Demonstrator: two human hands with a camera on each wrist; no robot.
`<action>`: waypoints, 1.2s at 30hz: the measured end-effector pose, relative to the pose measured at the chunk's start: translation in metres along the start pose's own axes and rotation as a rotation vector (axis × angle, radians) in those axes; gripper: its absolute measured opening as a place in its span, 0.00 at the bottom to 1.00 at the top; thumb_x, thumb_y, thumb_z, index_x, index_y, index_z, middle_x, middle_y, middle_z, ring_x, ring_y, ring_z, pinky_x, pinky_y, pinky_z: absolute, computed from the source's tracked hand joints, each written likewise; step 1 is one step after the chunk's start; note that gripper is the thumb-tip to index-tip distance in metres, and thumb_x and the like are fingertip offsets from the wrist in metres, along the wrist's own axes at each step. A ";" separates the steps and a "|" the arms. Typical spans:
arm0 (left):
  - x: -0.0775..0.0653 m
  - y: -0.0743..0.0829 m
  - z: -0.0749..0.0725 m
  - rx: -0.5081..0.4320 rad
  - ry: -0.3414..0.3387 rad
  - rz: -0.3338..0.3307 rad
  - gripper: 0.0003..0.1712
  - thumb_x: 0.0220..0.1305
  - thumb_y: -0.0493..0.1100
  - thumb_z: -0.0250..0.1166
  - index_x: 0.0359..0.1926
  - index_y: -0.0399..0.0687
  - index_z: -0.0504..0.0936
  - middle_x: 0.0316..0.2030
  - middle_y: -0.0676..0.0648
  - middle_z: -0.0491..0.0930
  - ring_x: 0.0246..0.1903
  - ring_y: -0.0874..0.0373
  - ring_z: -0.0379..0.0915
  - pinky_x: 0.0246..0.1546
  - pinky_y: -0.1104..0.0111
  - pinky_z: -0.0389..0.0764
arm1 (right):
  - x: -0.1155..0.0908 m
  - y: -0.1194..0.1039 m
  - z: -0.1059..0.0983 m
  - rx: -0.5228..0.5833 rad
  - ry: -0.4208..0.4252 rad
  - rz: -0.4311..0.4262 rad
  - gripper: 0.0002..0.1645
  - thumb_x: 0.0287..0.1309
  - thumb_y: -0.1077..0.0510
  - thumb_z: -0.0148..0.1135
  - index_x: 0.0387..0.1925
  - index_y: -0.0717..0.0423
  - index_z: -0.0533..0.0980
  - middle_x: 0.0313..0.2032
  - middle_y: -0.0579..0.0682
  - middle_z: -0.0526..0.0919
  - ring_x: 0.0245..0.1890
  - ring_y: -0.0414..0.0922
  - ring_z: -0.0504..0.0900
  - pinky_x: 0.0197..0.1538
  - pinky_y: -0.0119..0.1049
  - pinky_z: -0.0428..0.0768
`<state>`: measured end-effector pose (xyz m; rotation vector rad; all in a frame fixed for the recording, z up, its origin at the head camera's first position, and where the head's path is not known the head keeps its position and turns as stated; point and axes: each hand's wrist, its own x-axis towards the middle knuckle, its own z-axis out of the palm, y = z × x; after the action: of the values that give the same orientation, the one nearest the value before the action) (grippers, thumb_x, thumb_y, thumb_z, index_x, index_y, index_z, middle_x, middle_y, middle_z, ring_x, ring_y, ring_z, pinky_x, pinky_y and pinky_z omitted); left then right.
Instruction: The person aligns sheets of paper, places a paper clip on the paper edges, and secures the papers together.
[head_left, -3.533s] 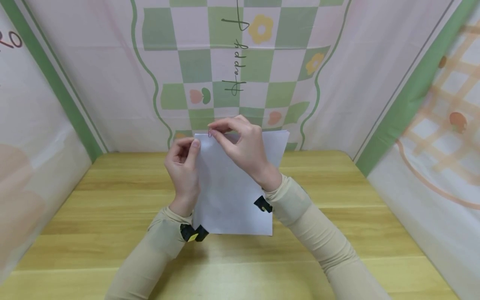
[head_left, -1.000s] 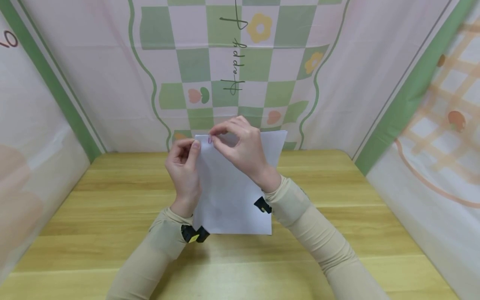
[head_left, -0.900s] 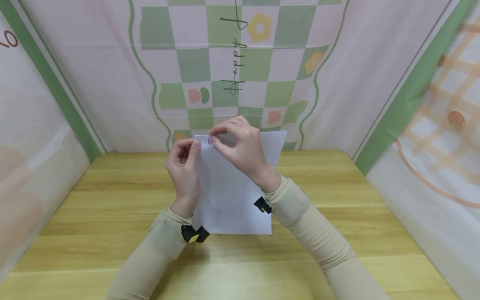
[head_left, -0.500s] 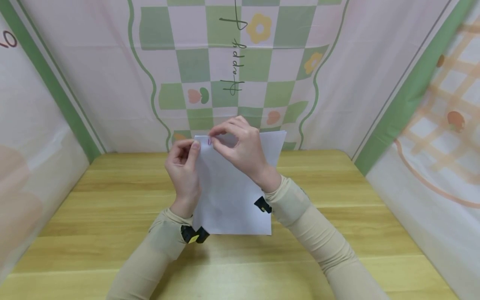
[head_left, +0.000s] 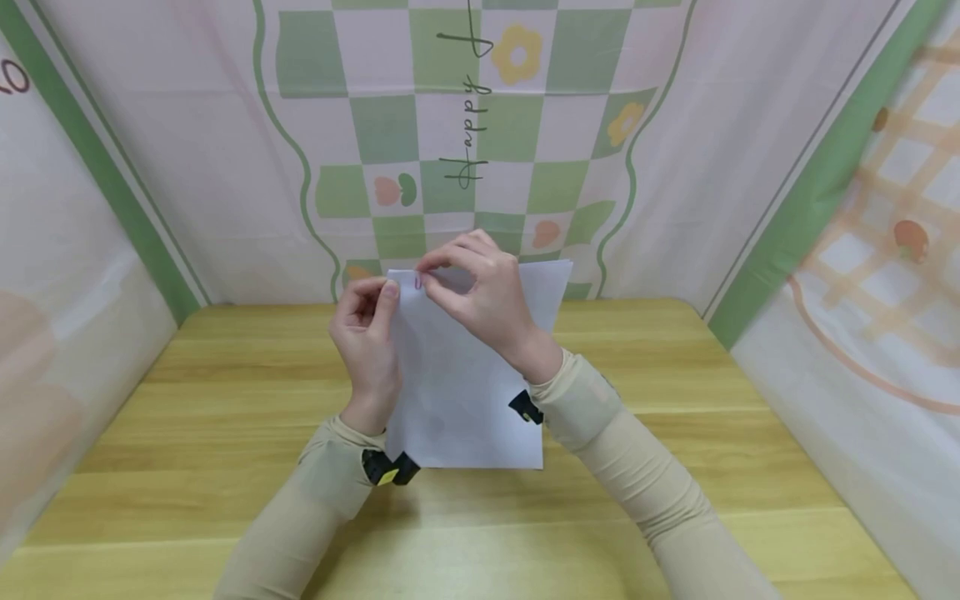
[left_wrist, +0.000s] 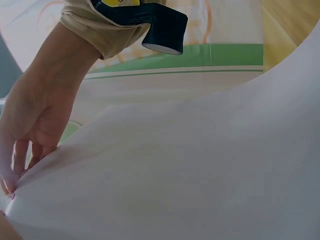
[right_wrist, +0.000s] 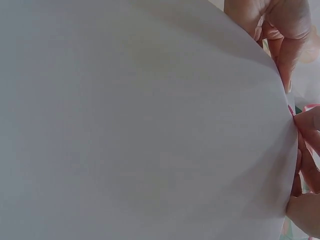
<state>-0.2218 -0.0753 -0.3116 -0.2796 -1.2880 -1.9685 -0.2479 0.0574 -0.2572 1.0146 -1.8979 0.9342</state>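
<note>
White sheets of paper (head_left: 465, 392) stand tilted up in front of the person, their corners slightly offset at the top right. My left hand (head_left: 369, 342) pinches their top left corner between thumb and curled fingers. A small pink paper clip (head_left: 417, 283) sits over the top edge, just right of that corner. With thumb and index finger, my right hand (head_left: 491, 292) pinches at the clip and paper edge. In the right wrist view the clip (right_wrist: 291, 109) shows as a pink bit right at the right fingertips. Behind the paper, most left fingers are hidden.
A wooden table (head_left: 675, 450) lies under both forearms. Behind it hangs a cloth backdrop (head_left: 577, 125) with green checks and flowers, and more cloth closes both sides. Black camera mounts (head_left: 390, 468) sit on the wrists.
Over the last few seconds the paper clip has slid down from above the paper's top edge onto the sheet. The right fingertips moved slightly down with it; the left hand kept its hold.
</note>
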 end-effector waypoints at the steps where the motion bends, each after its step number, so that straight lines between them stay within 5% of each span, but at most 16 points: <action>1: 0.000 0.000 0.000 -0.001 0.002 0.000 0.14 0.61 0.39 0.65 0.37 0.27 0.77 0.29 0.53 0.77 0.29 0.61 0.68 0.33 0.73 0.69 | 0.000 0.000 0.000 0.000 0.000 -0.001 0.03 0.52 0.61 0.66 0.29 0.54 0.84 0.30 0.46 0.84 0.36 0.41 0.76 0.41 0.32 0.74; 18: 0.002 -0.001 0.002 -0.014 0.009 -0.013 0.12 0.61 0.38 0.65 0.36 0.30 0.77 0.30 0.53 0.76 0.30 0.61 0.68 0.33 0.74 0.69 | -0.001 0.001 0.000 -0.040 0.007 -0.005 0.05 0.56 0.59 0.65 0.33 0.56 0.83 0.33 0.48 0.85 0.37 0.44 0.75 0.43 0.34 0.72; 30: 0.002 0.001 -0.002 0.059 -0.007 -0.086 0.08 0.66 0.39 0.60 0.39 0.35 0.75 0.34 0.51 0.74 0.35 0.59 0.68 0.37 0.72 0.69 | -0.013 0.015 -0.018 -0.204 0.112 0.053 0.09 0.58 0.55 0.63 0.30 0.56 0.83 0.28 0.49 0.85 0.33 0.46 0.73 0.41 0.42 0.67; 36: 0.003 0.001 -0.003 0.044 0.012 -0.100 0.11 0.65 0.38 0.60 0.40 0.30 0.74 0.34 0.51 0.73 0.36 0.59 0.68 0.38 0.73 0.69 | -0.021 0.024 -0.028 -0.236 0.159 0.096 0.11 0.56 0.52 0.65 0.26 0.56 0.82 0.25 0.50 0.85 0.31 0.46 0.73 0.42 0.46 0.64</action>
<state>-0.2230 -0.0793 -0.3105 -0.1845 -1.3590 -2.0192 -0.2527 0.0978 -0.2695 0.6951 -1.8833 0.7966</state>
